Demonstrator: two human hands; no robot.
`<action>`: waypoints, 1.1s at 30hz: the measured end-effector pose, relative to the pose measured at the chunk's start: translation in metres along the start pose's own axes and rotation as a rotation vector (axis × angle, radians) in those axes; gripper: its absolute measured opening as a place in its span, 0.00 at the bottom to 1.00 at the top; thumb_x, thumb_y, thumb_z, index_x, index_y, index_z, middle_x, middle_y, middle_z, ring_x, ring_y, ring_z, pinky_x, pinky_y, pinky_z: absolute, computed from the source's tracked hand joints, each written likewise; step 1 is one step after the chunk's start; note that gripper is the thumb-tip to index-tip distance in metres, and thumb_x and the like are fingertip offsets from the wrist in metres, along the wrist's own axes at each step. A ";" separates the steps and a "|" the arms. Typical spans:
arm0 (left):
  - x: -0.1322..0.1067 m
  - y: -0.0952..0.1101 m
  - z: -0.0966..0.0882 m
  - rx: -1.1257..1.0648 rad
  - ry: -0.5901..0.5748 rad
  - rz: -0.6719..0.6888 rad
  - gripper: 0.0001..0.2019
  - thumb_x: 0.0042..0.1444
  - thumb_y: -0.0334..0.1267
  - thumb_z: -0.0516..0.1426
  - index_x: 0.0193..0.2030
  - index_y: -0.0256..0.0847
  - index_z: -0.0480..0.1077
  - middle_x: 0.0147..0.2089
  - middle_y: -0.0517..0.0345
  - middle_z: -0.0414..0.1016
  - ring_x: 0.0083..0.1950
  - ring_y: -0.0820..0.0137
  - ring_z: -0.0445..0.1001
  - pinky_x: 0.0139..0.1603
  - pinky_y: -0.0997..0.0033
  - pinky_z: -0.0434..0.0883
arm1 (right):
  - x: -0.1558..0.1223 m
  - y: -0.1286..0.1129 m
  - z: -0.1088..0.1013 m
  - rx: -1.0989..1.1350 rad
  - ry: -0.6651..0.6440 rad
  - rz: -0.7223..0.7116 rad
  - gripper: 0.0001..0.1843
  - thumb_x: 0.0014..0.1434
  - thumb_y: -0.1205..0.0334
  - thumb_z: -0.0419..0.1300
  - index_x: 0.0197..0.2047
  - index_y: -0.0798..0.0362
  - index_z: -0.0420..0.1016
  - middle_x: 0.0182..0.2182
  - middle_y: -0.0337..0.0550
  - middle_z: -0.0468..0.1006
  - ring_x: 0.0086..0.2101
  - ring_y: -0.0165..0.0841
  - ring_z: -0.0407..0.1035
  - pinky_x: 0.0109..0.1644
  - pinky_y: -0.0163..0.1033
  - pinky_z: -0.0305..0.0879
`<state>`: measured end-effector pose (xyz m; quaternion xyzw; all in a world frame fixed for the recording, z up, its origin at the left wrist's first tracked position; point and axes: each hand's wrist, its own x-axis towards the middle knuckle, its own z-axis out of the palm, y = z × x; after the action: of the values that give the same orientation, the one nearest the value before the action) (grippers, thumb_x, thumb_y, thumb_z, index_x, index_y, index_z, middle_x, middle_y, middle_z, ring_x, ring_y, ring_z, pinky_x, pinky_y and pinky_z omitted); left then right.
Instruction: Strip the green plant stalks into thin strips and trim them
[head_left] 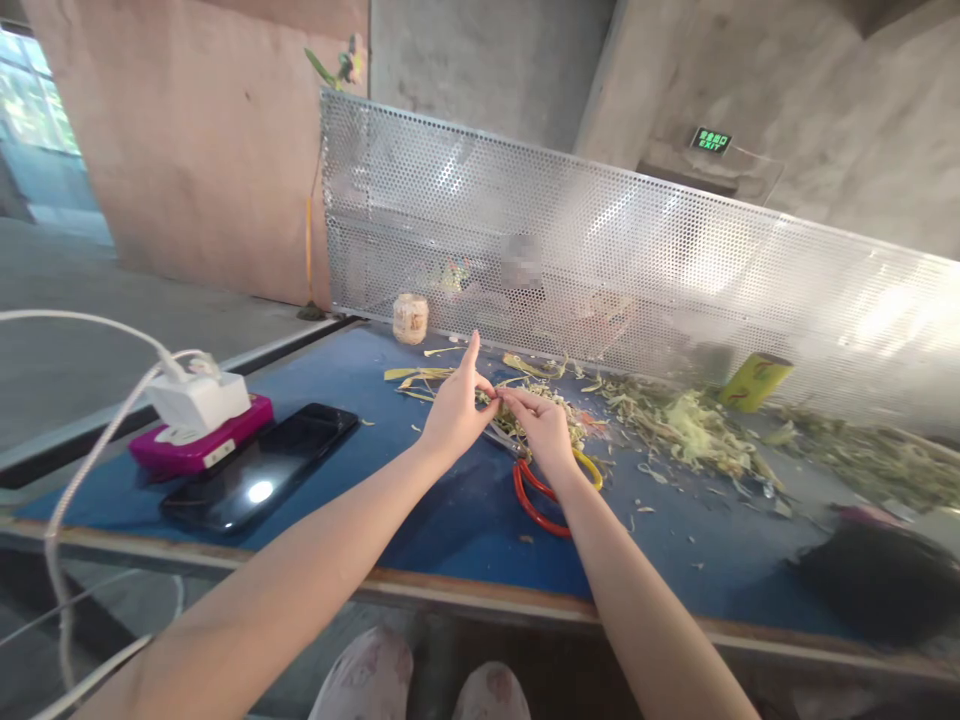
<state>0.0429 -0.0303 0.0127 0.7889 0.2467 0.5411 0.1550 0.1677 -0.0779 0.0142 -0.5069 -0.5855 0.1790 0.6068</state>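
My left hand (459,402) and my right hand (541,425) meet over the middle of the blue table. Their fingertips are pinched together, with my left index finger or thumb pointing up. Whatever lies between the fingertips is too small to make out. Under the hands is a pile of dried plant scraps (574,425). A pair of scissors with one red and one yellow handle (529,500) lies beneath my right hand and wrist, partly hidden by them. Loose yellowish leaf strips (409,376) are spread left of the hands.
On the left are a black phone (262,465) and a white charger (199,400) on a magenta power block (225,440). A jar (410,318) and a yellow-green can (756,382) stand by the perforated metal screen (600,240). More plant scraps (690,430) and a dark blurred object (877,575) are rightward.
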 end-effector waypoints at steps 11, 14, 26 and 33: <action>-0.001 -0.007 0.007 -0.196 -0.043 -0.169 0.34 0.47 0.29 0.53 0.62 0.38 0.45 0.31 0.60 0.70 0.33 0.73 0.67 0.37 0.70 0.66 | 0.001 0.008 -0.003 -0.166 0.094 -0.146 0.09 0.49 0.65 0.57 0.32 0.50 0.78 0.32 0.40 0.79 0.36 0.34 0.71 0.41 0.40 0.66; 0.000 -0.004 0.006 -0.274 -0.050 -0.262 0.32 0.47 0.31 0.54 0.60 0.36 0.48 0.31 0.58 0.70 0.34 0.72 0.68 0.35 0.71 0.65 | -0.003 0.006 -0.004 -0.328 0.121 -0.359 0.10 0.51 0.66 0.56 0.33 0.48 0.78 0.33 0.39 0.79 0.37 0.34 0.69 0.45 0.42 0.64; -0.001 -0.003 0.007 -0.271 -0.059 -0.225 0.24 0.46 0.28 0.52 0.52 0.38 0.57 0.26 0.64 0.63 0.27 0.76 0.64 0.28 0.75 0.62 | -0.007 -0.002 -0.012 -0.835 0.002 -0.707 0.14 0.57 0.65 0.52 0.43 0.46 0.75 0.40 0.38 0.77 0.39 0.35 0.63 0.42 0.43 0.61; 0.000 -0.003 0.005 -0.289 -0.075 -0.241 0.23 0.44 0.26 0.51 0.50 0.36 0.58 0.27 0.63 0.65 0.27 0.76 0.65 0.28 0.75 0.63 | -0.008 -0.004 -0.012 -0.670 -0.061 -0.722 0.13 0.57 0.65 0.52 0.42 0.47 0.76 0.39 0.38 0.77 0.38 0.34 0.63 0.43 0.42 0.64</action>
<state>0.0467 -0.0276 0.0093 0.7427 0.2533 0.5187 0.3392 0.1748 -0.0903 0.0153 -0.4334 -0.7668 -0.2260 0.4161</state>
